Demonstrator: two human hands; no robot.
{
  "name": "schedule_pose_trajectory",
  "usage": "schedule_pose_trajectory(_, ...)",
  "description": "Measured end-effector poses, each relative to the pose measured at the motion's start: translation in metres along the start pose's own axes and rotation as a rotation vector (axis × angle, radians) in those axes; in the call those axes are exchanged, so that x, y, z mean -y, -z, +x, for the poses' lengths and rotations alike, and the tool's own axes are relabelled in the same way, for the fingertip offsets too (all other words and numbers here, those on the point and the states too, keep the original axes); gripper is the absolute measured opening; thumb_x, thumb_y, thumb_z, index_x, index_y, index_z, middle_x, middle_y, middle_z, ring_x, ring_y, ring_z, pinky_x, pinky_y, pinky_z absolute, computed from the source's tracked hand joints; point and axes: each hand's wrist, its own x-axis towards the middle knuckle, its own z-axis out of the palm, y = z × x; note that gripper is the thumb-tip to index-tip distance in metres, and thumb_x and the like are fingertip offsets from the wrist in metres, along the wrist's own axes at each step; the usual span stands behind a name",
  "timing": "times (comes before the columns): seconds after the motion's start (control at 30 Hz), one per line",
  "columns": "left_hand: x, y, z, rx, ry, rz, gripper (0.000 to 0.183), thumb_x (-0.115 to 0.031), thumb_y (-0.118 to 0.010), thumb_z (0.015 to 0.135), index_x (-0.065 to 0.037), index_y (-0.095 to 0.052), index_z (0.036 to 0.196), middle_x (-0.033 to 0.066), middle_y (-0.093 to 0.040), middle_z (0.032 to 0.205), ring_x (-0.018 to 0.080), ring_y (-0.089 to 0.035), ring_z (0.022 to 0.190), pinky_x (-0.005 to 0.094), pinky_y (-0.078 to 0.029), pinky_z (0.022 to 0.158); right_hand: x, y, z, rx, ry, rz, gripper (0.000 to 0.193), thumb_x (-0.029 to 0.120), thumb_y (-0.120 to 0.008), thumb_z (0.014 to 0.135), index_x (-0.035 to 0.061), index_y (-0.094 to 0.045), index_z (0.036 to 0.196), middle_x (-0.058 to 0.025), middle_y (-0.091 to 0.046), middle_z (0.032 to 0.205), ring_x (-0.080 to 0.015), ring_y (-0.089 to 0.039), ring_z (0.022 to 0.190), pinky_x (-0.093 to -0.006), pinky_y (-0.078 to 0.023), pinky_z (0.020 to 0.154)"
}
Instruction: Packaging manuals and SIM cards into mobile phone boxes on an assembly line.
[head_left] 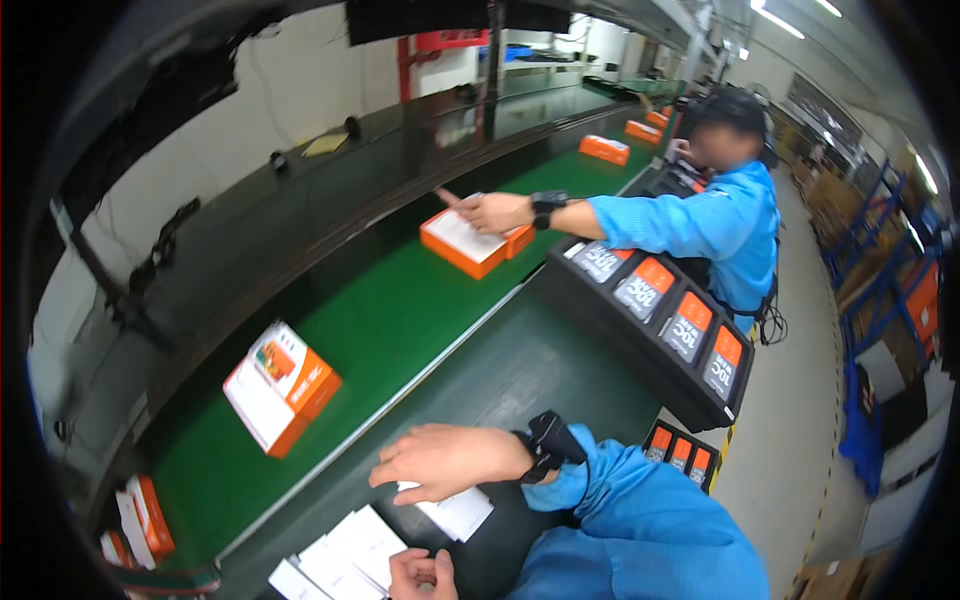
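My right hand [450, 465], with a black band at the wrist, reaches over a small pile of white papers [457, 513] on the dark work surface. Its fingers look stretched out and apart above the pile's upper left end; a sliver of white shows between thumb and fingers. Cut off by the lower edge, my left hand [421, 575] has its fingers curled toward the thumb, and nothing shows in them. Just left of it, several overlapping white papers [345, 553] lie fanned out. On the green conveyor belt beyond is an orange and white box [280, 390].
A co-worker [690, 220] in blue reaches across the belt [375, 310] to another orange box [465, 245]. A black tray [640, 345] of orange and grey boxes stands at the right. More orange boxes [148, 520] sit at the belt's near left. Blue racks [880, 260] line the aisle.
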Motion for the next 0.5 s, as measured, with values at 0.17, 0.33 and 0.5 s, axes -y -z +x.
schedule_pose_trajectory(0.17,-0.021,-0.020,-0.012,0.131,-0.100,0.344,0.026,-0.022,-0.077,0.091,-0.004,-0.062,0.101,0.0038,-0.065,0.072,0.0121,-0.061,0.066,0.0279,-0.051,0.065,-0.006,0.009,-0.023,-0.205,0.061,0.084,0.043,0.029,-0.066,0.094,0.0069,-0.059,0.130,-0.0166,-0.064,0.116,-0.0377,-0.064,0.107,-0.0472,-0.052,0.089)
schedule_pose_trajectory(0.33,-0.016,-0.042,-0.003,0.017,-0.064,0.350,0.042,-0.026,-0.079,0.089,-0.001,-0.055,0.113,0.0062,-0.058,0.071,0.0156,-0.057,0.060,0.0326,-0.048,0.059,-0.014,0.016,-0.032,-0.063,0.046,0.086,0.045,0.027,-0.069,0.090,0.0071,-0.060,0.130,-0.0186,-0.065,0.114,-0.0394,-0.063,0.107,-0.0480,-0.052,0.088)
schedule_pose_trajectory(0.5,-0.022,-0.067,0.015,-0.132,-0.040,0.620,0.076,-0.043,-0.087,0.077,0.005,-0.048,0.122,0.0157,-0.062,0.087,0.0300,-0.063,0.085,0.0423,-0.051,0.077,-0.009,0.015,-0.042,-0.145,0.046,0.030,0.046,0.025,-0.068,0.090,0.0058,-0.058,0.130,-0.0177,-0.064,0.107,-0.0367,-0.063,0.105,-0.0455,-0.051,0.089)
